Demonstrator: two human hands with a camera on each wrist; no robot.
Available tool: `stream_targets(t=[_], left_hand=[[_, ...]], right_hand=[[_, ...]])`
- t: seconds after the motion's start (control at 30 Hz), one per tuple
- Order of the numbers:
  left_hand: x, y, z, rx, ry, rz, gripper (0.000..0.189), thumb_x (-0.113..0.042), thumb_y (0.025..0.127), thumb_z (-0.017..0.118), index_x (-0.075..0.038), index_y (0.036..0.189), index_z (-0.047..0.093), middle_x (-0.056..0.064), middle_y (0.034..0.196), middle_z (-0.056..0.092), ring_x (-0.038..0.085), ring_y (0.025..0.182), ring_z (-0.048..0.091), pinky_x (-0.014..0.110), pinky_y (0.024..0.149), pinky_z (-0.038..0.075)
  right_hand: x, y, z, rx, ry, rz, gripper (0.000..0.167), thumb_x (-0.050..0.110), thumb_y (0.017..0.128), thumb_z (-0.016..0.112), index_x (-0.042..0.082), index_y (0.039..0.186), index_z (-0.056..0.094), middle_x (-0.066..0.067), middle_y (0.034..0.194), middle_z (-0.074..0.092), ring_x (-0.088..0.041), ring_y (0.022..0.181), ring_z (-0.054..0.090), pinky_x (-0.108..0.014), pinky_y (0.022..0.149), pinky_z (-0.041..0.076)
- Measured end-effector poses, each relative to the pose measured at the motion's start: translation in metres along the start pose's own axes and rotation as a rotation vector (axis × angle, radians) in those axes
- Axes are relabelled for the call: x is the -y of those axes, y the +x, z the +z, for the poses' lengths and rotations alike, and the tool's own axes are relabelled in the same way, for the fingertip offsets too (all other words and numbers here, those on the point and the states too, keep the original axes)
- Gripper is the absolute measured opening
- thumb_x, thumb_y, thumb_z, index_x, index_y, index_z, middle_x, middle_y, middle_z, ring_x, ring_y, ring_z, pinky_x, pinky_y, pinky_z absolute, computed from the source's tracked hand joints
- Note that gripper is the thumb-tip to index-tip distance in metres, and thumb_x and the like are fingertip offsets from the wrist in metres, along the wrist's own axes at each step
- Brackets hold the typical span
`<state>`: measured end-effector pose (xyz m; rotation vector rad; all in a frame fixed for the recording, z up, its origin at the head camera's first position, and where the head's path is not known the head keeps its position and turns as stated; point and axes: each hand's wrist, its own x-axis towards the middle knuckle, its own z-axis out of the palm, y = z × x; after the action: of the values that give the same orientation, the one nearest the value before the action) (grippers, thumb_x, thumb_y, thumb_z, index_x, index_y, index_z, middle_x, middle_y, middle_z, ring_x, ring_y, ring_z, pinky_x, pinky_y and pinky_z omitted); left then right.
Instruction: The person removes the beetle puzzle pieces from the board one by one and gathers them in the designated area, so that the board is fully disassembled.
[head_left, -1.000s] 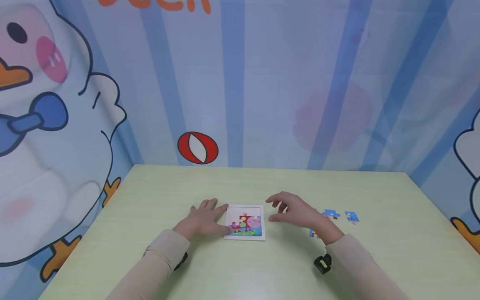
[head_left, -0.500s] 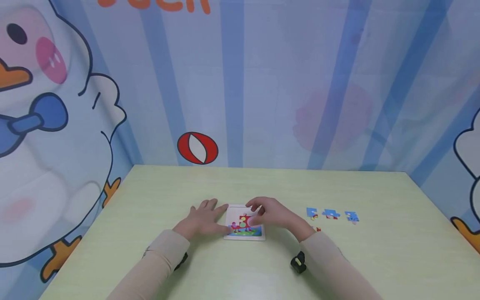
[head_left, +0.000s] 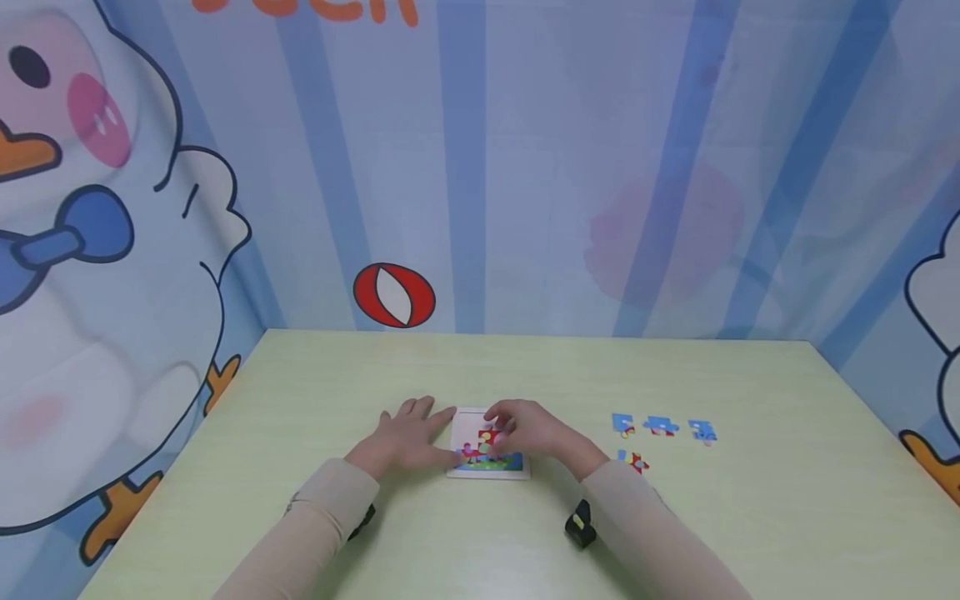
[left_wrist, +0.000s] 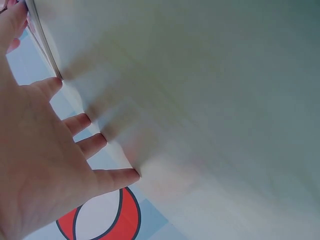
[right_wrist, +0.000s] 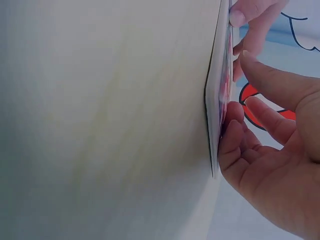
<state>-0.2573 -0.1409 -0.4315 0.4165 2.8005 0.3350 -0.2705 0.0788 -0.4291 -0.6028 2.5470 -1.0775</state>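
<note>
Your right hand (head_left: 528, 427) has moved left from beside the puzzle tray (head_left: 489, 477) to over its right part, thumb and forefinger apart, other fingers curled at it; whether that grip is grasping a piece, I cannot tell. Your left hand (head_left: 405, 442) stays at the tray's left edge, grip released, fingers spread. The tray lies on the worktop (head_left: 450, 542) between them. Four loose pieces (head_left: 661, 426) lie to the right, so you seem to be seating or adjusting pieces, with filling incomplete.

The person's right grip (head_left: 531, 429) moved left over the puzzle tray (head_left: 467, 422), leaving the near loose piece (head_left: 637, 462) in sight.
</note>
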Motion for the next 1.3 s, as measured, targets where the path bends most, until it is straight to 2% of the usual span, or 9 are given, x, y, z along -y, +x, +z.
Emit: stream_targets(t=[0.37,0.6,0.77,1.1,1.3], left_hand=[[0.0012,0.0027,0.0025,0.001,-0.003,-0.003,0.083,-0.059,0.081,0.064,-0.025,0.150,0.035,0.015,0.156,0.025,0.039,0.143,0.019,0.073,0.107,0.014],[0.0010,0.0015,0.0013,0.001,0.000,-0.001,0.082,-0.059,0.081,0.063,-0.024,0.150,0.036,0.016,0.156,0.025,0.039,0.143,0.018,0.073,0.107,0.014],[0.0012,0.0008,0.0015,0.000,-0.001,-0.001,0.082,-0.060,0.081,0.063,-0.024,0.150,0.036,0.016,0.156,0.025,0.039,0.143,0.018,0.073,0.106,0.014],[0.0026,0.0018,0.0021,-0.002,0.009,0.000,0.083,-0.061,0.081,0.062,-0.024,0.150,0.035,0.016,0.156,0.025,0.039,0.143,0.018,0.073,0.106,0.014],[0.0010,0.0017,0.0006,0.002,0.000,0.001,0.083,-0.060,0.081,0.062,-0.024,0.151,0.035,0.016,0.156,0.024,0.039,0.143,0.018,0.072,0.107,0.014]], right_hand=[[0.0004,0.0038,0.0057,0.012,-0.045,0.029,0.043,0.006,0.078,0.079,0.005,0.117,0.062,-0.006,0.103,0.059,-0.018,0.089,0.053,-0.035,0.084,0.050],[0.0005,0.0055,0.0083,0.015,-0.077,0.020,0.043,0.005,0.078,0.078,0.005,0.118,0.061,-0.007,0.102,0.060,-0.019,0.090,0.054,-0.037,0.087,0.049],[0.0020,0.0059,0.0089,0.014,-0.096,0.007,0.043,0.003,0.078,0.078,0.004,0.118,0.061,-0.007,0.100,0.059,-0.019,0.087,0.052,-0.036,0.083,0.049],[0.0021,0.0057,0.0086,0.001,-0.079,0.038,0.050,0.006,0.077,0.080,0.002,0.122,0.057,-0.006,0.100,0.057,-0.018,0.087,0.054,-0.036,0.083,0.050],[0.0007,0.0047,0.0074,-0.013,-0.066,0.037,0.045,0.007,0.077,0.080,0.003,0.117,0.058,-0.006,0.099,0.056,-0.018,0.087,0.053,-0.034,0.082,0.050]])
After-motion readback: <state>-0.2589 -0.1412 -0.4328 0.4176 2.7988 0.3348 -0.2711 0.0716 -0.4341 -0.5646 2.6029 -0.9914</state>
